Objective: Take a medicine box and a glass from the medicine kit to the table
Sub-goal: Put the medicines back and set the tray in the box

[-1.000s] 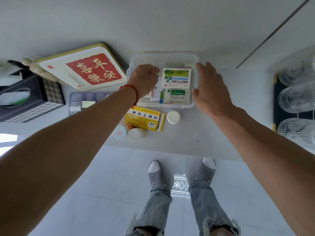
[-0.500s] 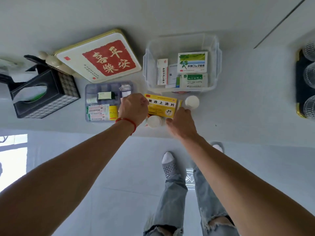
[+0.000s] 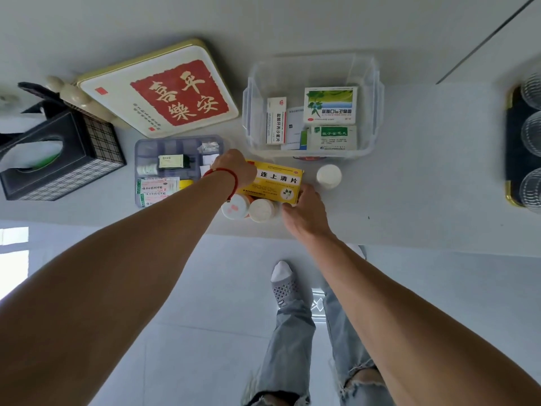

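A yellow medicine box (image 3: 278, 180) lies on the white table just in front of the clear plastic medicine kit (image 3: 247, 112). My left hand (image 3: 234, 168), with a red string at the wrist, covers the box's left end. My right hand (image 3: 304, 209) grips its near right corner. The kit is open and holds several white and green medicine boxes. Ribbed clear glasses (image 3: 531, 130) stand on a black gold-rimmed tray (image 3: 512, 142) at the far right edge, well away from both hands.
Two white-capped bottles (image 3: 235, 206) (image 3: 261, 210) stand against the box's near side, and a third bottle (image 3: 328, 175) to its right. A grey compartment tray (image 3: 152, 148), a checked tissue box (image 3: 58, 159) and a square tin (image 3: 164, 89) fill the left. The table edge runs just below the bottles.
Both hands left the sides of the clear kit and came down toward me onto the yellow box. The right hand shifted from beside the bottle onto the box's corner.
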The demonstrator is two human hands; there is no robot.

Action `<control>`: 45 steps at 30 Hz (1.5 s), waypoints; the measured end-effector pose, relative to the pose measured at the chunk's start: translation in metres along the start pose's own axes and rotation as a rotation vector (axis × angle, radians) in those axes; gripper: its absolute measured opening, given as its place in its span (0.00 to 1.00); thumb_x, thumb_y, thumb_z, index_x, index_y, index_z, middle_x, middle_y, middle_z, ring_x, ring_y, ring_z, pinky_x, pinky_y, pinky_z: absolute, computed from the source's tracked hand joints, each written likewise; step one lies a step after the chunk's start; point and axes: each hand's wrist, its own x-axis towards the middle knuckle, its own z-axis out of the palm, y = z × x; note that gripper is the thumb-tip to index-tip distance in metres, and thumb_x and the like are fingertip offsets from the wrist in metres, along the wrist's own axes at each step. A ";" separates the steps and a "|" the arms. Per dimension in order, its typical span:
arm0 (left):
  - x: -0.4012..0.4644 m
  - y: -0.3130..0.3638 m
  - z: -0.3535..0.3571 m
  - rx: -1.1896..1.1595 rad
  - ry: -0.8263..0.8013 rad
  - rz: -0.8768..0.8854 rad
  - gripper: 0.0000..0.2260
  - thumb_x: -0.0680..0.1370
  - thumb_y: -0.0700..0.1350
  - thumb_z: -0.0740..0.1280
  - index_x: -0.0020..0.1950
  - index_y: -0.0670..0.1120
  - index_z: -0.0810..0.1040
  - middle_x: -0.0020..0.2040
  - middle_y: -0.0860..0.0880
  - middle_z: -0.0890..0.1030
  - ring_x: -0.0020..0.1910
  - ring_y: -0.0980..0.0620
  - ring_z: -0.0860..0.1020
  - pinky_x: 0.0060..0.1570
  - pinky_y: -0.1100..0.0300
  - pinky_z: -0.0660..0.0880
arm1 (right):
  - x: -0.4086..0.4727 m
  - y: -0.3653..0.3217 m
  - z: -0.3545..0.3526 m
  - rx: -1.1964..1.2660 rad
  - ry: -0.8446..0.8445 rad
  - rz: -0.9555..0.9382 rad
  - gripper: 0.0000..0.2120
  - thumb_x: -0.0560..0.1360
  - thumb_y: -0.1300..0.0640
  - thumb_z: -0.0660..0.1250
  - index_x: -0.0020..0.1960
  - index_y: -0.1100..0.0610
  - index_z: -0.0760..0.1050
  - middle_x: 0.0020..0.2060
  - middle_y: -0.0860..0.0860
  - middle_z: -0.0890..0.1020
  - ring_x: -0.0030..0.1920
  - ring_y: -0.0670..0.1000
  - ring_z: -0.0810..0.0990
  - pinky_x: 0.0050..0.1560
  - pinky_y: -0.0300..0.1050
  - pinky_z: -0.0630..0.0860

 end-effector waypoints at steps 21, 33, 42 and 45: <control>-0.076 -0.025 -0.031 -0.560 0.338 -0.019 0.10 0.74 0.41 0.64 0.34 0.42 0.80 0.27 0.50 0.71 0.27 0.53 0.68 0.19 0.69 0.62 | -0.077 -0.023 -0.050 0.184 0.096 -0.253 0.11 0.79 0.54 0.67 0.60 0.47 0.80 0.56 0.42 0.84 0.54 0.41 0.82 0.43 0.22 0.71; -0.098 0.023 -0.044 -1.063 0.044 0.086 0.25 0.70 0.33 0.76 0.65 0.46 0.76 0.53 0.45 0.83 0.51 0.47 0.85 0.53 0.51 0.82 | -0.006 -0.095 -0.124 0.088 0.415 -0.454 0.14 0.75 0.61 0.67 0.59 0.53 0.83 0.50 0.47 0.85 0.51 0.49 0.83 0.51 0.32 0.74; -0.056 0.042 -0.066 -0.338 0.305 0.229 0.08 0.76 0.42 0.68 0.49 0.45 0.87 0.48 0.49 0.85 0.44 0.50 0.82 0.44 0.62 0.78 | 0.082 -0.134 -0.097 -0.131 0.403 -0.646 0.17 0.79 0.69 0.63 0.64 0.57 0.81 0.62 0.56 0.79 0.64 0.53 0.78 0.67 0.37 0.68; -0.048 0.035 -0.067 -0.322 0.437 0.281 0.10 0.76 0.40 0.68 0.55 0.46 0.85 0.54 0.49 0.84 0.47 0.54 0.77 0.48 0.65 0.72 | 0.082 -0.131 -0.079 -0.153 0.436 -0.696 0.22 0.76 0.74 0.61 0.64 0.59 0.81 0.62 0.59 0.74 0.62 0.54 0.78 0.59 0.29 0.64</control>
